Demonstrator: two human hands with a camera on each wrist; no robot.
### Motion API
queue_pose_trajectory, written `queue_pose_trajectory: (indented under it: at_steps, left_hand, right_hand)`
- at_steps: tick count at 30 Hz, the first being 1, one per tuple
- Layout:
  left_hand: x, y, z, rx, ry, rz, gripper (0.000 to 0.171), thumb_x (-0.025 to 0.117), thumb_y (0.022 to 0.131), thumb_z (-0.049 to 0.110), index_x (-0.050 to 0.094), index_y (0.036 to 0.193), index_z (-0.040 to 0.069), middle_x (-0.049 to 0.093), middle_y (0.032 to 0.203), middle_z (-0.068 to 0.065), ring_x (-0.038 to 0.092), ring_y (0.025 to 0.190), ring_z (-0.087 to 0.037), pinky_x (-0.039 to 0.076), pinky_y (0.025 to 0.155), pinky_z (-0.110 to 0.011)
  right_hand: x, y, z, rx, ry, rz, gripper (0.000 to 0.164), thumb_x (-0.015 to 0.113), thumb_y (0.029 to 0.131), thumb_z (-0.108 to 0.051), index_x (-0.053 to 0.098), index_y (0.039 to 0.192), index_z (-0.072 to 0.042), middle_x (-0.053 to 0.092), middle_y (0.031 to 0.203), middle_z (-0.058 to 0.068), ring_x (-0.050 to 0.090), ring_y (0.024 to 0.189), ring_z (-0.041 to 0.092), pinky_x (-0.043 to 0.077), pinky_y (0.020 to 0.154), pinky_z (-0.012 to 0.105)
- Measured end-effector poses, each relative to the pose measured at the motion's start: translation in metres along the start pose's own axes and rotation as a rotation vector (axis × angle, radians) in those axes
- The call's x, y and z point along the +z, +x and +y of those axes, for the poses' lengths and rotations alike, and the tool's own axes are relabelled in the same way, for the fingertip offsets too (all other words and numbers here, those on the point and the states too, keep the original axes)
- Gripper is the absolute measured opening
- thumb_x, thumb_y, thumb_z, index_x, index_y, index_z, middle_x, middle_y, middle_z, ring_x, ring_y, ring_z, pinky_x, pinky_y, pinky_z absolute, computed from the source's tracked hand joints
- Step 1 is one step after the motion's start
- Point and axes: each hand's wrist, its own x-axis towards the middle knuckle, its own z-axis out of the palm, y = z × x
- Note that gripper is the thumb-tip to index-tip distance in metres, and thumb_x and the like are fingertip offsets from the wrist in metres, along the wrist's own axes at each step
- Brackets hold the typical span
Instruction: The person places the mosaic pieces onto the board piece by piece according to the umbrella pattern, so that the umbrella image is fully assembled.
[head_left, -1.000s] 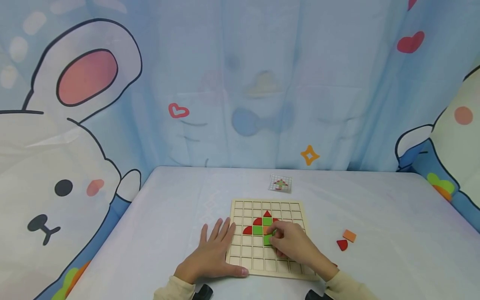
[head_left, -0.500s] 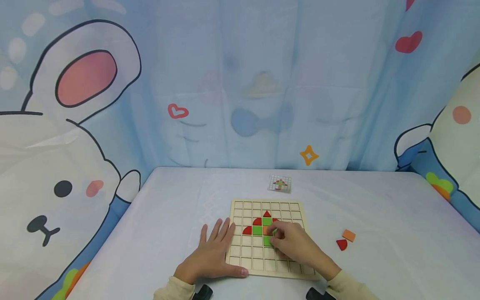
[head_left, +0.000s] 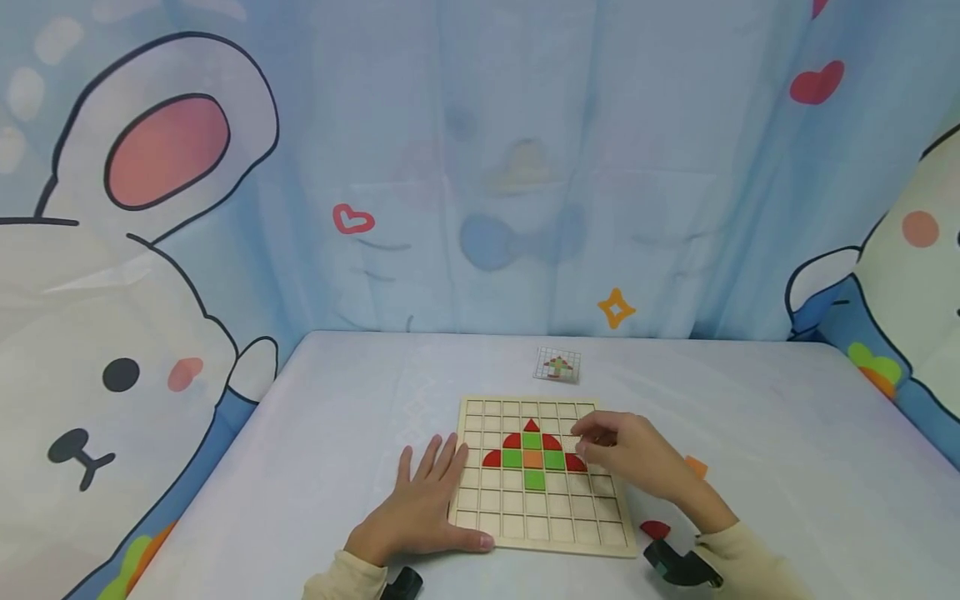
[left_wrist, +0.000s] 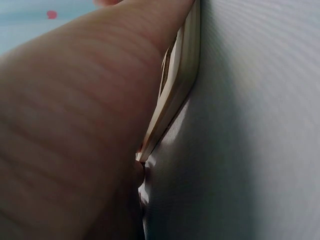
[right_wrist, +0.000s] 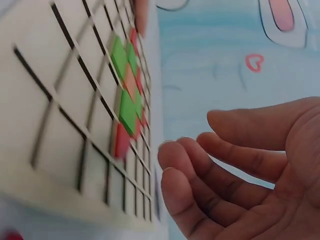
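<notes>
A wooden grid board (head_left: 536, 529) lies on the table, with coloured pieces in its cells. A red triangle (head_left: 531, 425) tops the pattern, and an orange square (head_left: 532, 459) sits mid-pattern among several green squares (head_left: 535, 480) and red rounded pieces (head_left: 576, 462). My left hand (head_left: 420, 500) rests with spread fingers on the board's left edge, thumb at the near corner. My right hand (head_left: 637, 450) hovers over the board's right side, beside the rightmost red piece. In the right wrist view its fingers (right_wrist: 182, 192) are loosely bent, apart from the thumb, holding nothing.
A small printed pattern card (head_left: 558, 365) lies behind the board. Right of the board are a loose orange square (head_left: 696, 466), partly behind my right hand, and a red piece (head_left: 655, 529) near a black wrist device (head_left: 681, 565). A printed curtain (head_left: 517, 167) hangs at the back.
My right hand has let go of the pieces on the board and moved right. Pieces on the pattern's right side now show, and a loose red piece near the wrist is uncovered. My left hand stays put.
</notes>
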Motion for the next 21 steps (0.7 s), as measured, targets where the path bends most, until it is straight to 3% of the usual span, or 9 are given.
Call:
queue_pose_trajectory:
  at_steps: [5, 12, 16, 21]
  left_hand:
    - [0.000, 0.000, 0.001, 0.009, 0.006, 0.002, 0.129, 0.071, 0.084, 0.080, 0.015, 0.172, 0.005, 0.005, 0.179, -0.013, -0.005, 0.164, -0.034, -0.009, 0.123, -0.067]
    - [-0.002, -0.002, 0.002, 0.008, 0.009, 0.006, 0.129, 0.072, 0.083, 0.080, 0.016, 0.172, 0.005, 0.006, 0.179, -0.014, -0.004, 0.164, -0.034, -0.009, 0.122, -0.068]
    - [-0.002, -0.001, 0.002, 0.008, 0.012, 0.005, 0.129, 0.072, 0.083, 0.080, 0.017, 0.172, 0.005, 0.006, 0.179, -0.014, -0.004, 0.164, -0.034, -0.010, 0.122, -0.067]
    - [-0.001, -0.001, 0.002, 0.007, 0.001, -0.001, 0.129, 0.072, 0.083, 0.080, 0.016, 0.172, 0.005, 0.005, 0.179, -0.014, -0.005, 0.164, -0.035, -0.010, 0.122, -0.068]
  right_hand:
    - [-0.032, -0.005, 0.012, 0.039, -0.085, -0.006, 0.026, 0.076, 0.100, -0.011, 0.074, 0.123, 0.002, 0.075, 0.109, 0.006, 0.070, 0.100, 0.023, 0.059, 0.085, 0.040]
    - [-0.079, -0.017, 0.039, 0.188, -0.102, -0.092, 0.041, 0.076, 0.100, -0.019, 0.069, 0.135, 0.002, 0.069, 0.133, 0.019, 0.067, 0.115, 0.035, 0.059, 0.092, 0.051]
    - [-0.095, -0.024, 0.056, 0.195, -0.152, -0.106, 0.039, 0.074, 0.099, -0.013, 0.069, 0.133, 0.005, 0.070, 0.129, 0.020, 0.065, 0.116, 0.037, 0.057, 0.095, 0.056]
    - [-0.105, -0.028, 0.075, 0.228, -0.200, -0.146, 0.034, 0.076, 0.095, -0.008, 0.070, 0.126, 0.006, 0.072, 0.119, 0.015, 0.065, 0.109, 0.033, 0.058, 0.093, 0.055]
